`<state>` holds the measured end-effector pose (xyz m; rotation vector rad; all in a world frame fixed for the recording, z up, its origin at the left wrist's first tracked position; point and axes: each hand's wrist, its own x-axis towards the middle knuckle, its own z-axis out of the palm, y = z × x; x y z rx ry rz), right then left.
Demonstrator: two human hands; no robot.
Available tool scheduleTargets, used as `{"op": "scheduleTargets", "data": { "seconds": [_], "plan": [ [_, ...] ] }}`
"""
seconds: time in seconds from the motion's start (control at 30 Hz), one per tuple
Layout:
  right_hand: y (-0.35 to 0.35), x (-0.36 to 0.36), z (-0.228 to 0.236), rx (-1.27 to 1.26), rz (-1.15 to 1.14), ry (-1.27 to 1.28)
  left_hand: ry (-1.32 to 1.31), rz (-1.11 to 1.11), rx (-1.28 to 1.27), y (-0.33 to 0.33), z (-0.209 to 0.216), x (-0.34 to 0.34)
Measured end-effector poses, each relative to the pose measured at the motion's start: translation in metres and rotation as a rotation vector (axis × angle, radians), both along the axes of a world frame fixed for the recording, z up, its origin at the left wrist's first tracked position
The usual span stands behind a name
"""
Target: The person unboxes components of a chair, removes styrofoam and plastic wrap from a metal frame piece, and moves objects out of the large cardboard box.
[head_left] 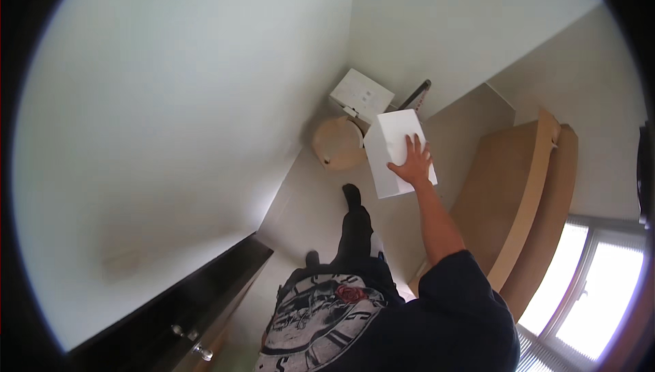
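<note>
My right hand (413, 162) is stretched forward over a white box (386, 157), its thumb and fingers spread across the box and gripping it. The box is tilted and plain, with one broad face toward me. Whether it hangs free or leans on something below, I cannot tell. Just beyond it stands another white carton (361, 94) with a small handle or clasp on its front side. A round tan container (338, 144), perhaps a bin or stool, sits left of the box. My left hand is out of the picture.
Tall brown cardboard sheets or flattened boxes (501, 181) lean at the right, near a bright window (593, 290). A dark narrow object (415, 94) leans in the corner. Pale walls (191, 85) meet there. A dark cabinet (170, 310) with clear knobs stands at lower left.
</note>
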<state>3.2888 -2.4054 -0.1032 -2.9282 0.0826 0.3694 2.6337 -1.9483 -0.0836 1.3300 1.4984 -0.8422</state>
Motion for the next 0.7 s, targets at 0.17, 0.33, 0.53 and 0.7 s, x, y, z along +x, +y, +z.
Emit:
{"op": "scheduleTargets", "data": {
  "seconds": [0.17,0.33,0.53,0.7],
  "plan": [
    [0.025,0.171,-0.067,-0.059,0.212,0.119,0.082,0.205,0.055,-0.042,0.031,0.099],
    [0.071,0.313,-0.143,-0.101,0.391,0.043,0.145,0.332,0.126,-0.047,0.033,0.179],
    [0.09,0.392,-0.231,-0.208,0.419,0.32,0.159,0.396,0.132,-0.065,0.014,0.241],
    [0.088,0.354,-0.253,-0.139,0.343,0.336,0.168,0.43,0.149,-0.08,0.029,0.227]
  ]
}}
